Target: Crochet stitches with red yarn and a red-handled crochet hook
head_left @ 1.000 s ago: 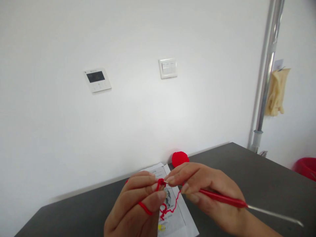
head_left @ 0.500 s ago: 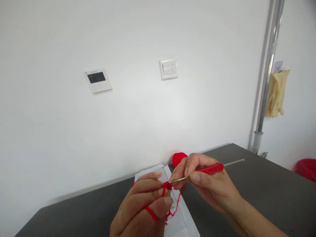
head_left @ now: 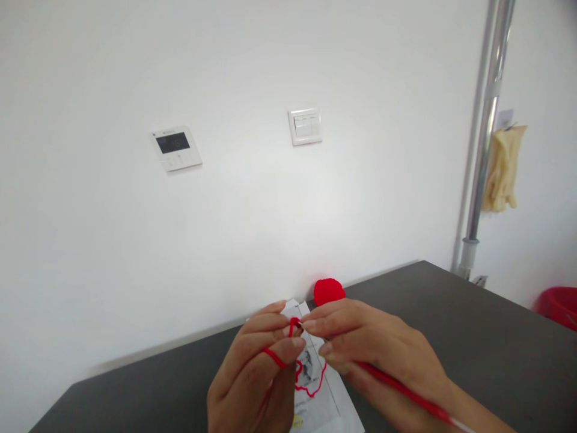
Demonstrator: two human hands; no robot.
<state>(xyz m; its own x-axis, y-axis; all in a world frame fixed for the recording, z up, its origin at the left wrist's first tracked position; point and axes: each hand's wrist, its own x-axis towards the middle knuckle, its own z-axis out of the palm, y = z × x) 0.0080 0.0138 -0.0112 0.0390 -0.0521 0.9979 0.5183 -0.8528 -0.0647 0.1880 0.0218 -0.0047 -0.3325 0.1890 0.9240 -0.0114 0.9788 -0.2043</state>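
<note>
My left hand (head_left: 259,367) pinches a small piece of red yarn work (head_left: 295,325) between thumb and fingers, and a strand of the yarn is wrapped around one finger. In my right hand (head_left: 383,349) is a crochet hook with a red handle (head_left: 401,391). Its tip meets the yarn at the left fingertips; most of its metal shaft is hidden behind my fingers. A loose red yarn strand (head_left: 311,394) hangs below the hands, over printed paper (head_left: 336,397). Behind them, against the wall, sits a ball of red yarn (head_left: 329,291).
The dark grey table (head_left: 473,337) meets a white wall carrying a control panel (head_left: 177,148) and a light switch (head_left: 305,126). To the right are a metal pipe (head_left: 489,120), hanging pale yellow gloves (head_left: 502,171) and a red container (head_left: 559,305).
My right hand has turned the hook, so its handle end now points down to the lower right rather than up to the right. The left hand still pinches the yarn work.
</note>
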